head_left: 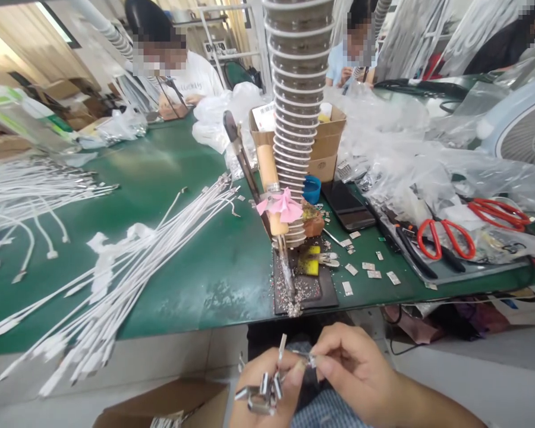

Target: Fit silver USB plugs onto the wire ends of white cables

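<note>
My left hand [267, 380] is closed near the bottom centre, with several small metal connector shells [263, 395] held against its fingers. Beside it on the right, my right hand [359, 371] pinches a small silvery piece [311, 360] where the fingertips of both hands meet; its details are too small to tell. Both hands are in front of the table edge, above the lap. Just beyond them, a soldering iron [276, 223] with a pink ribbon leans tip down over a dark pad [330, 291] strewn with solder bits. A yellow block [311, 260] sits on this pad.
White cables [138, 279] lie bundled on the green table [196, 261]. A ribbed hose [296, 107] rises at centre. To its right are small metal plates [351, 269], a black phone [350, 205], red-handled scissors [446, 238] and plastic bags. Two people sit across; a fan [526, 131] stands right.
</note>
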Available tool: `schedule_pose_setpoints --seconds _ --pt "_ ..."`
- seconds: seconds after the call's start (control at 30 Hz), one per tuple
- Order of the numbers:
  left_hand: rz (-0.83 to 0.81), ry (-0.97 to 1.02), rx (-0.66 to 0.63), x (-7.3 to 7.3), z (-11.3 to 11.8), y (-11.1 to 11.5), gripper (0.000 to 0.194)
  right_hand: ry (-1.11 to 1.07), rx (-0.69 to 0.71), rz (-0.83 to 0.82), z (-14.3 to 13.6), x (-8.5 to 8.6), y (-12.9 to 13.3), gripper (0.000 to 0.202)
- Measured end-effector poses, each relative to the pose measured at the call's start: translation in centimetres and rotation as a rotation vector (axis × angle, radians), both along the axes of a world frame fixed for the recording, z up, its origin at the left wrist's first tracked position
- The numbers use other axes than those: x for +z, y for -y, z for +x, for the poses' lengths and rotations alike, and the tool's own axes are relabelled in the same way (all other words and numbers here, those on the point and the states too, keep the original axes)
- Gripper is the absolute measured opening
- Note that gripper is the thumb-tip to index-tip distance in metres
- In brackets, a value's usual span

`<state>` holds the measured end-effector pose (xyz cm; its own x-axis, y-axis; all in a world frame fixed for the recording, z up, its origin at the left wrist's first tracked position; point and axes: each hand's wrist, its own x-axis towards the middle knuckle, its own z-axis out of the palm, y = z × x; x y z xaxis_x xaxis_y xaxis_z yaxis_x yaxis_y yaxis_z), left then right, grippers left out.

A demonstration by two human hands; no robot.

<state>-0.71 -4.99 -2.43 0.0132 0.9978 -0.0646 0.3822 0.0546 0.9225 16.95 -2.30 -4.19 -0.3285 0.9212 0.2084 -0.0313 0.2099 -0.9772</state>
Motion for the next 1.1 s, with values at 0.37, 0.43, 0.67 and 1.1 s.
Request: schedule_pose_setpoints --seconds 0.37,0.43,0.67,1.1 --pt "0.005 0.120 -0.081 1.7 0.7 -0.7 0.029 -0.071 -0.022 -0.109 0.7 1.0 0.3 0.010" --pt "0.023 0.123 -0.094 1.5 0.7 -0.6 0.027 -0.065 -0.018 -0.072 0.6 1.0 0.3 0.008" --pt "0.083 0.127 -0.085 1.5 0.7 -0.8 0.018 -0.043 -0.020 0.001 0.4 1.2 0.2 0.007" --pt "0.104 0.175 -0.099 1.3 0.8 -0.9 0.016 0.022 0.006 0.000 0.8 0.8 0.5 0.012"
